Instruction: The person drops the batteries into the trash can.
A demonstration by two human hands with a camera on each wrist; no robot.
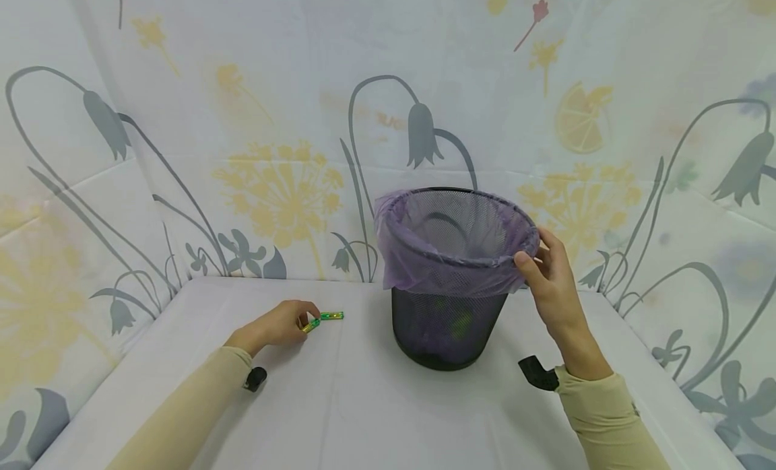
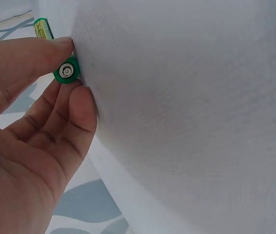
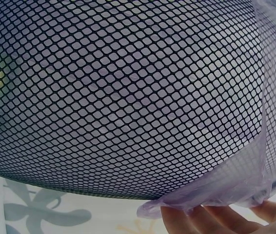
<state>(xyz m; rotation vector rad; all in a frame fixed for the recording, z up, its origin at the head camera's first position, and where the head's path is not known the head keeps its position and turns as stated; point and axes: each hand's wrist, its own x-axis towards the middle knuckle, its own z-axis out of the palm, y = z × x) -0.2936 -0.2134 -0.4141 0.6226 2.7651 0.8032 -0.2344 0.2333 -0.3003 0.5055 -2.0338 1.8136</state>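
On the white table, my left hand (image 1: 281,324) has thumb and fingers around a small green-and-yellow battery (image 2: 67,70), whose round metal end shows in the left wrist view. A second battery of the same colours (image 1: 331,316) lies just beyond the fingertips. My right hand (image 1: 553,285) grips the rim of a black mesh wastebasket (image 1: 448,335), thumb at the near side. A thin purple bin bag (image 1: 448,271) lines the basket and folds down over its rim. In the right wrist view, fingers (image 3: 221,218) touch the bag's folded edge.
Blurred yellow-green things (image 1: 462,324) show through the mesh, low in the basket; their kind cannot be made out. A flower-printed sheet (image 1: 291,120) hangs behind and beside the white table (image 1: 339,409). A black camera mount (image 1: 538,374) sits at the right wrist.
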